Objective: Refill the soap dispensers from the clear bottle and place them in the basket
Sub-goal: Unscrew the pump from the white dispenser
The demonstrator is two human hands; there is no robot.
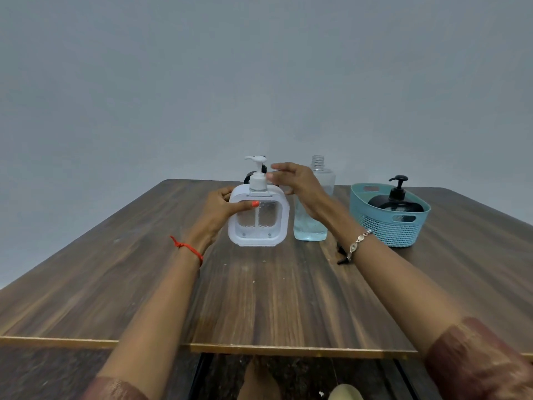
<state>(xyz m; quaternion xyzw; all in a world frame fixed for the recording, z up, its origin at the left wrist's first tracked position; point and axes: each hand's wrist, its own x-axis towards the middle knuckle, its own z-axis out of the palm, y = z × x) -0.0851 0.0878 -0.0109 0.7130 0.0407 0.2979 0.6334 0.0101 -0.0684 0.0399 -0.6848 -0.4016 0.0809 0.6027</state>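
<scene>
The white dispenser [258, 215] stood upright on the tabletop [274, 298], pump head on. The left hand [222, 210] wrapped its left side, arm stretched forward, grip pressed onto the body with the thumb laid across the clear front window. The right hand [300, 187] hovered just right of the pump, wrist cocked, fingers spread and slack, holding nothing. Right of the dispenser, just beside it, stood the clear bottle [313, 217], uncapped, partly hidden behind the right hand. Farther right sat the teal basket [386, 226] with a black dispenser [396, 200] inside.
</scene>
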